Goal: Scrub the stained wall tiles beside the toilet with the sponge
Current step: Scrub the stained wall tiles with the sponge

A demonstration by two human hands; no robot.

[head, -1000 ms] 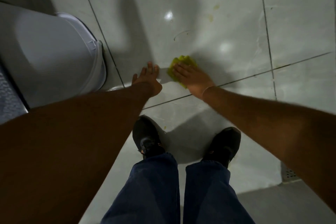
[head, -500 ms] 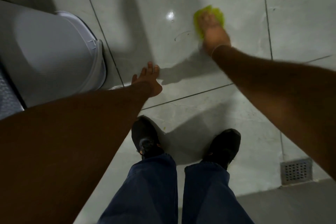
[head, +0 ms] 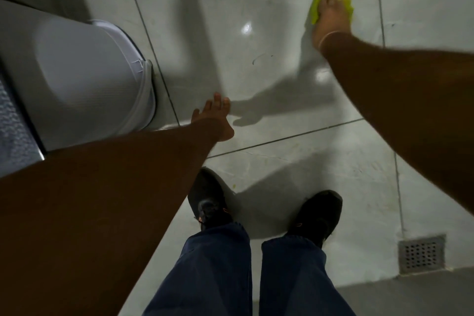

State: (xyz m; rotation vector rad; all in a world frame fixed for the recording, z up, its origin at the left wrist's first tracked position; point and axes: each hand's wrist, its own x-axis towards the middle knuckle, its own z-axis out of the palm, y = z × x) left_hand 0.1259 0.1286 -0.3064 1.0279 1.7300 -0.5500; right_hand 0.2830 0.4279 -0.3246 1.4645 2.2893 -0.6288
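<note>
**Op:** Up on the glossy pale grey wall tiles (head: 256,2), upper right of the head view, I've got the right hand (head: 331,19) flat over a bright yellow-green sponge (head: 316,6). Fingers (head: 331,1) lie close together across the sponge, palm pressing it to the tile. Sponge shows only as a rim around the fingers on the left, top and right.

**Rev:** Left side?

**Op:** Left hand (head: 214,120) is planted on the same tile lower down, near the dark grout line (head: 282,137) that runs across. Fingers extended, slightly spread, nothing held. Well apart from the sponge.

**Rev:** Where's the toilet relative to that?

**Op:** White plastic toilet with its lid shut (head: 84,79) fills the left of the view, just beside the left hand and on the far side of a slanted grout line. Sponge sits well to the right of it.

**Rev:** Stains visible?

**Op:** One thin dark curved mark (head: 259,57) on the tile between the two hands, below and left of the sponge. Faint yellowish specks higher up on the tile, too dim to tell more. Two bright light reflections on the tile.

**Rev:** Anything else in view?

**Op:** Dark blue trouser legs (head: 218,272) and black shoes (head: 209,200) at the bottom, standing on the floor tile. Square perforated metal floor drain (head: 422,254) at lower right. Thin pale band (head: 327,36) on the right wrist. Arm shadows fall across the wall.
</note>
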